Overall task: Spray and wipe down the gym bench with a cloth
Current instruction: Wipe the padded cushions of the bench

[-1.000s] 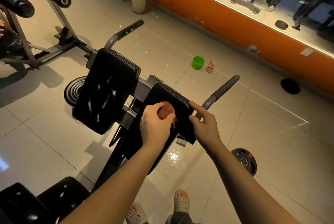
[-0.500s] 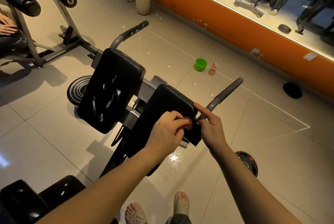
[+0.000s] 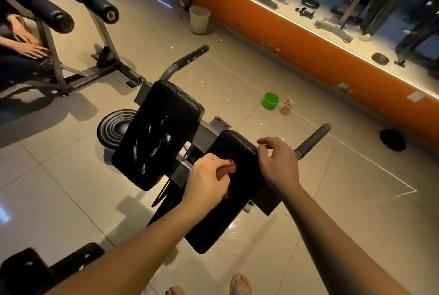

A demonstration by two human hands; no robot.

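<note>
View from above, looking down at a gym bench with two black padded cushions set side by side on a grey metal frame.

The left hand [image 3: 209,175] has its fingers curled tightly round a bunched reddish-brown cloth [image 3: 230,168] and presses it onto the upper middle of the right cushion [image 3: 237,147]. The right hand [image 3: 278,164] hangs just over that cushion's right edge, fingers loosely bent and holding nothing; whether it touches the padding cannot be told.

The left cushion [image 3: 161,137] shows pale wet streaks across its surface. A grey padded handle [image 3: 313,139] sticks out past the right hand, and a second handle [image 3: 187,60] rises beyond the left cushion. A round black weight plate [image 3: 110,128] lies on the tiled floor [image 3: 237,76], partly under the left cushion.

Farther off on the floor, a small green bucket [image 3: 270,101] stands just beside a clear spray bottle [image 3: 285,107], both near the orange wall [image 3: 308,40] and well apart from the bench. A pale waste bin [image 3: 200,20] stands at the wall's corner. A mirror above the orange band reflects gym equipment.

At the far left, another person's hands [image 3: 26,42] rest on a lap beside a second machine. A toe in a pale sandal [image 3: 241,284] shows at the bottom edge.
</note>
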